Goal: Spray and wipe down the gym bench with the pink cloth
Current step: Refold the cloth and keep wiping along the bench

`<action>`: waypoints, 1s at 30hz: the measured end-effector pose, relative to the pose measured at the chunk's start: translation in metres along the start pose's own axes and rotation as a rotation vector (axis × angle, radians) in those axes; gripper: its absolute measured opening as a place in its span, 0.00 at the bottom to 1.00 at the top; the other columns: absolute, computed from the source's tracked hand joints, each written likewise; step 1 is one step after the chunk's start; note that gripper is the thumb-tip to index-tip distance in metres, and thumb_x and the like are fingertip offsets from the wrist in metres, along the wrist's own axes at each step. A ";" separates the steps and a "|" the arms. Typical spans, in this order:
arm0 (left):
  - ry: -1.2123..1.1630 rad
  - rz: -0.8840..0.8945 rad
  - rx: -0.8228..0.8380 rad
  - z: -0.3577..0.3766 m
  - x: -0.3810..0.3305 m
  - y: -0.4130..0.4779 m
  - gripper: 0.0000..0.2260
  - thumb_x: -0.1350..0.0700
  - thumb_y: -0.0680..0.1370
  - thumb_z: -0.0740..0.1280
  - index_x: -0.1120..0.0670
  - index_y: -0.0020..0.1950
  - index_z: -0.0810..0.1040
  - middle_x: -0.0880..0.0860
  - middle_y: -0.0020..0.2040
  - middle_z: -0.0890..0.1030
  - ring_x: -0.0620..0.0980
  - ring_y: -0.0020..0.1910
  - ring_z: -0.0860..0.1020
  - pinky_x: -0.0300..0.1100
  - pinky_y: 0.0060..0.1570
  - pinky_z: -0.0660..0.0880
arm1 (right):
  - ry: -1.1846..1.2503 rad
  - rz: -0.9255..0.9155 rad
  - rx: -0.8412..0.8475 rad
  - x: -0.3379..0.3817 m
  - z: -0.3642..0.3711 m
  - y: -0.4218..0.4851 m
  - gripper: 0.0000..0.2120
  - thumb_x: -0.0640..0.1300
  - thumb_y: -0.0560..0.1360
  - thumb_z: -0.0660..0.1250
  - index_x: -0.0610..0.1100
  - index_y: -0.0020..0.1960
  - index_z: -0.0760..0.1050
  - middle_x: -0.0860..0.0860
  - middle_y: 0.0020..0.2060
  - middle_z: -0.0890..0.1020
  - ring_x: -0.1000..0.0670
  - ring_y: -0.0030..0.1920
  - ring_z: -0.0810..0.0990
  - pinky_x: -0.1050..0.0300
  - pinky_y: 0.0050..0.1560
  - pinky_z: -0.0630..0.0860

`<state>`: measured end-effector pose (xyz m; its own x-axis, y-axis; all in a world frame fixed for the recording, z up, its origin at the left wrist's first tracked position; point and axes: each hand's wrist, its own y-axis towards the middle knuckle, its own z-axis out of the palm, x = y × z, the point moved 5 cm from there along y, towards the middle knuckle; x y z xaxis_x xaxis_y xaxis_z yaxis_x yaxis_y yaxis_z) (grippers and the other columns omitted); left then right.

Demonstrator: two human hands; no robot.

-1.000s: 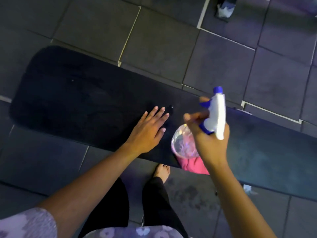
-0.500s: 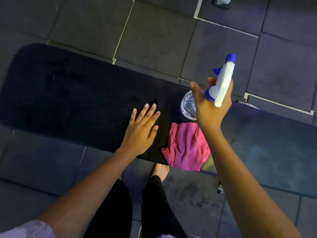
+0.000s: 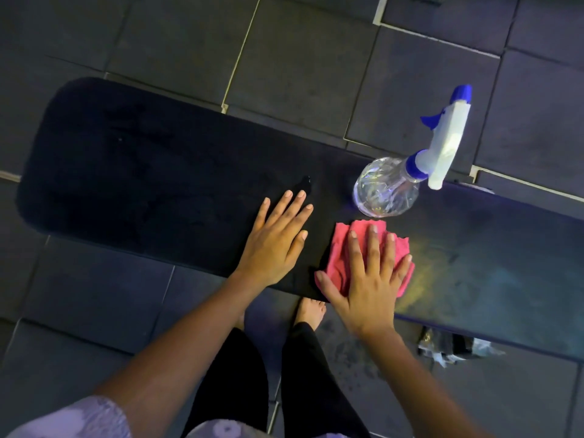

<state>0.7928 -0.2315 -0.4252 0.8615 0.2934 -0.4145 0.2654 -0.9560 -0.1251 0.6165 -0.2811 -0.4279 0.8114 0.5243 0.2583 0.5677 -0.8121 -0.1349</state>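
Now right hand [image 3: 369,279] presses pink cloth [image 3: 339,248], fingers straight, at near edge of bench [image 3: 142,184]; left hand [image 3: 275,245] lies flat beside.

The bench [image 3: 158,184] ran left to right across the floor [image 3: 300,74]. Near its middle, the bottle [image 3: 385,188] stood by the far edge, its sprayer [image 3: 448,143] showing past that edge to the right. Just in front of the bottle, by the near edge, lay the cloth [image 3: 336,257], with the right hand [image 3: 369,279] flat on top of it, fingers spread. The left hand [image 3: 275,245] lay flat on the bench just left of the cloth, apart from it. A foot [image 3: 309,311] stood on the floor before the near edge, between the hands. Scraps [image 3: 455,346] lay on the floor under the bench, further right.
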 end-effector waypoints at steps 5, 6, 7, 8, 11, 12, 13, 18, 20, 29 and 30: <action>0.013 0.025 -0.018 0.004 0.004 0.000 0.21 0.51 0.82 0.54 0.53 0.74 0.65 0.51 0.77 0.60 0.50 0.77 0.54 0.55 0.75 0.50 | -0.024 0.149 -0.027 0.006 0.011 0.002 0.44 0.74 0.70 0.53 0.51 0.79 0.51 0.42 0.79 0.50 0.37 0.78 0.45 0.32 0.74 0.42; -0.010 0.031 -0.022 0.003 0.004 0.000 0.21 0.51 0.82 0.54 0.54 0.74 0.66 0.52 0.77 0.61 0.50 0.77 0.55 0.54 0.75 0.50 | -0.017 0.175 -0.035 0.008 0.010 0.002 0.43 0.72 0.71 0.54 0.51 0.79 0.52 0.41 0.79 0.50 0.37 0.78 0.45 0.33 0.74 0.42; -0.030 0.035 -0.026 0.002 0.006 0.000 0.20 0.51 0.82 0.55 0.54 0.73 0.67 0.52 0.76 0.62 0.50 0.77 0.56 0.54 0.75 0.52 | -0.005 0.201 -0.040 0.011 0.010 0.002 0.41 0.68 0.71 0.54 0.50 0.79 0.53 0.40 0.79 0.51 0.36 0.78 0.46 0.33 0.74 0.43; -0.041 0.039 -0.034 -0.001 0.008 0.000 0.20 0.51 0.82 0.55 0.55 0.73 0.68 0.53 0.76 0.63 0.51 0.76 0.57 0.54 0.75 0.53 | 0.017 0.233 -0.043 0.013 0.010 0.001 0.40 0.65 0.72 0.54 0.47 0.79 0.55 0.38 0.78 0.52 0.35 0.78 0.48 0.33 0.74 0.45; -0.004 0.046 -0.067 -0.013 0.023 0.001 0.19 0.51 0.81 0.56 0.55 0.71 0.71 0.54 0.75 0.65 0.51 0.75 0.60 0.53 0.74 0.56 | 0.118 0.325 -0.076 0.029 0.010 -0.010 0.37 0.56 0.73 0.54 0.37 0.76 0.57 0.32 0.76 0.55 0.32 0.76 0.52 0.32 0.73 0.52; 0.025 0.049 -0.069 -0.018 0.030 0.003 0.19 0.51 0.81 0.56 0.55 0.71 0.71 0.53 0.75 0.65 0.51 0.75 0.61 0.54 0.74 0.56 | 0.145 0.356 -0.085 0.039 0.011 -0.013 0.37 0.54 0.73 0.54 0.34 0.76 0.58 0.31 0.75 0.56 0.31 0.76 0.53 0.32 0.73 0.53; 0.051 0.047 -0.067 -0.023 0.039 0.006 0.19 0.51 0.81 0.55 0.54 0.71 0.70 0.53 0.75 0.65 0.50 0.75 0.61 0.55 0.74 0.55 | 0.168 0.384 -0.093 0.050 0.013 -0.015 0.37 0.53 0.72 0.54 0.32 0.75 0.58 0.30 0.74 0.56 0.30 0.75 0.53 0.33 0.73 0.52; 0.072 -0.022 -0.048 -0.044 0.091 0.015 0.21 0.49 0.81 0.53 0.52 0.74 0.66 0.52 0.76 0.62 0.51 0.76 0.57 0.54 0.75 0.55 | 0.274 0.496 -0.153 0.107 0.020 0.010 0.37 0.48 0.71 0.54 0.31 0.75 0.55 0.31 0.75 0.53 0.32 0.76 0.50 0.39 0.76 0.48; 0.114 0.037 -0.023 -0.047 0.107 0.014 0.21 0.49 0.82 0.53 0.50 0.75 0.63 0.50 0.77 0.60 0.49 0.77 0.56 0.55 0.74 0.54 | 0.332 0.455 -0.189 0.126 0.019 0.033 0.37 0.47 0.70 0.55 0.31 0.75 0.55 0.32 0.76 0.54 0.34 0.77 0.50 0.39 0.76 0.49; 0.150 0.233 0.071 -0.054 0.145 0.013 0.23 0.47 0.82 0.51 0.48 0.77 0.56 0.48 0.78 0.55 0.47 0.78 0.50 0.50 0.75 0.51 | 0.357 0.132 -0.098 0.144 0.004 0.154 0.29 0.40 0.73 0.65 0.39 0.73 0.66 0.44 0.78 0.57 0.43 0.79 0.50 0.49 0.78 0.48; 0.142 0.235 0.068 -0.053 0.145 0.013 0.23 0.47 0.82 0.51 0.48 0.77 0.56 0.48 0.78 0.55 0.47 0.78 0.50 0.50 0.75 0.51 | 0.311 0.150 -0.108 0.140 0.003 0.146 0.30 0.41 0.74 0.65 0.40 0.75 0.64 0.44 0.79 0.55 0.43 0.79 0.48 0.47 0.78 0.48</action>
<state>0.9443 -0.2007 -0.4387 0.9493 0.0567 -0.3093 0.0260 -0.9944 -0.1025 0.8137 -0.3255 -0.4142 0.7939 0.3079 0.5244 0.4145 -0.9050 -0.0961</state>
